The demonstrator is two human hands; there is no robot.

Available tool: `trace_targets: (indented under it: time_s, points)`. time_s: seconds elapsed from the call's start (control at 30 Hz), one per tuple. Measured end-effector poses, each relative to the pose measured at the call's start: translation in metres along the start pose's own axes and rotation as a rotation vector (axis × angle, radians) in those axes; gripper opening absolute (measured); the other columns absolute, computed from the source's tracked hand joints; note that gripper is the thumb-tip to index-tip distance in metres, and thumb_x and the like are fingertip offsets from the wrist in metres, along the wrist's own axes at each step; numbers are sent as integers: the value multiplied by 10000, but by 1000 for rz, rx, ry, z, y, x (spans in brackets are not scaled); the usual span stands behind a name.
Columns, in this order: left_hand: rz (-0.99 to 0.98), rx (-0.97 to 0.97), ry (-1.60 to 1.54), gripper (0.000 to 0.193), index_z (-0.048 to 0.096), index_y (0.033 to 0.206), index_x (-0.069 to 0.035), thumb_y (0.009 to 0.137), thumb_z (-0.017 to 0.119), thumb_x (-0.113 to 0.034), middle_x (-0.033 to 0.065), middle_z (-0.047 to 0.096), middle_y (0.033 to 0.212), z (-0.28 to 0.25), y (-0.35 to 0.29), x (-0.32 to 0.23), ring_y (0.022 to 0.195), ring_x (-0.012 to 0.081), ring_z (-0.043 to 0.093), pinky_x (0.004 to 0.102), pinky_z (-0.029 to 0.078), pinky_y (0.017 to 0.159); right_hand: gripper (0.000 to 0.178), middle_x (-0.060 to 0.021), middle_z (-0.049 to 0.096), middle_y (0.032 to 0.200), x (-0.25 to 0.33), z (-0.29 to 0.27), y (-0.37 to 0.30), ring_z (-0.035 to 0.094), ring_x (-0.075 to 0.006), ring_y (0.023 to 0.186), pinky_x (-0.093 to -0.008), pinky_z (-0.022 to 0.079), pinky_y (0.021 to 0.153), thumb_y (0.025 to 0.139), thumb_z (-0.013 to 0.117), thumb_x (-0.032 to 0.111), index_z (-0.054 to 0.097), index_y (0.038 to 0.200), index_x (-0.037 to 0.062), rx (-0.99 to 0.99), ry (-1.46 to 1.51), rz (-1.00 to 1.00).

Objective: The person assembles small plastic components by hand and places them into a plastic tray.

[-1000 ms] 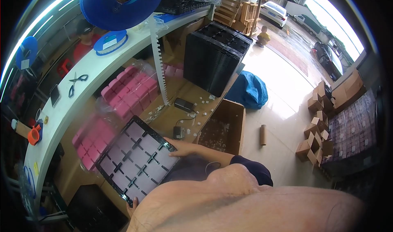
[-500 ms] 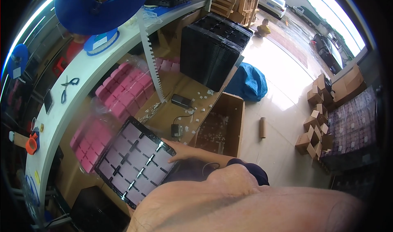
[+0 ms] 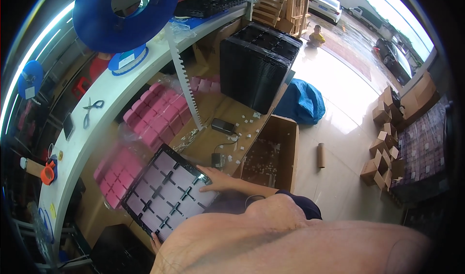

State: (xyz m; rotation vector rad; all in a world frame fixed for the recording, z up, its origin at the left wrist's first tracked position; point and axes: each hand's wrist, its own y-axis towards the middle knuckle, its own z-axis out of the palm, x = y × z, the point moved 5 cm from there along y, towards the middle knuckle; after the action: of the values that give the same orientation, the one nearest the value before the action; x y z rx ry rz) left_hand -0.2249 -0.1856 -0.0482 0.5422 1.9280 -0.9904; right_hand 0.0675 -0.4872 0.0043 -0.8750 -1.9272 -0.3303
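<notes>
Beside the pink blocks (image 3: 118,177), little is changed: the tray (image 3: 157,192) is still gripped at its edges by the left hand (image 3: 155,243) and right hand (image 3: 219,179), not yet released.

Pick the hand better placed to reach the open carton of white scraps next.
Right hand, likely: it's on the black tray nearer the carton; the left hand is farther away.

Here stands one desk (image 3: 206,141), brown-topped, bearing one tall stack of black trays (image 3: 254,73), pink moulded blocks (image 3: 160,112), film-wrapped, one small black box (image 3: 223,126) and scattered white scraps (image 3: 256,115). White shelf (image 3: 116,90) above it: one pair of scissors (image 3: 89,110), one dark phone (image 3: 68,126), one blue spool (image 3: 140,61) laid flat. Pale tiled floor (image 3: 334,177): one brown tube (image 3: 320,155) on its side, one crumpled blue bundle (image 3: 305,104).
</notes>
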Motion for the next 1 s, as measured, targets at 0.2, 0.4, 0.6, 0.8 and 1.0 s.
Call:
trace_targets:
  time_s: [0.2, 0.4, 0.6, 0.8, 1.0]
  points:
    - [-80, -33, -44, 794, 434, 1384, 47, 857, 663, -501, 199, 518, 1344, -36, 44, -15, 1188, 299, 500, 406, 412, 978, 1058, -260, 295, 1503, 9, -14, 83, 311, -407, 1381, -431, 282, 1149, 756, 771, 444, 153, 1532, 77, -119, 17, -125]
    - [-136, -101, -96, 889, 413, 1408, 29, 811, 672, -578, 195, 496, 1368, -51, 89, -49, 1221, 313, 484, 417, 390, 1007, 1136, -274, 306, 1487, 14, 9, 168, 347, -454, 1344, -477, 342, 1106, 695, 812, 454, 139, 1523, 65, -151, -74, -76]
    - [-207, -61, -31, 909, 439, 1410, -15, 803, 634, -664, 156, 502, 1371, -69, 106, -45, 1195, 276, 500, 388, 402, 971, 978, -271, 439, 1384, 17, 8, 199, 430, -432, 1277, -457, 378, 1069, 737, 781, 412, 249, 1483, 69, -139, -37, -72]
    - [-131, -119, -77, 853, 411, 1436, -25, 870, 582, -639, 161, 509, 1367, -69, 98, -59, 1226, 287, 496, 393, 401, 983, 736, -214, 555, 1270, -3, 12, 218, 524, -388, 1195, -440, 423, 1007, 773, 756, 366, 422, 1357, 68, -87, 26, -106]
    - [-62, -154, -101, 865, 421, 1425, -13, 848, 622, -625, 165, 501, 1387, -75, 127, -57, 1248, 283, 491, 387, 399, 982, 631, -200, 597, 1191, 0, 5, 225, 577, -367, 1127, -421, 462, 955, 744, 783, 312, 504, 1265, 92, -54, 65, -120]
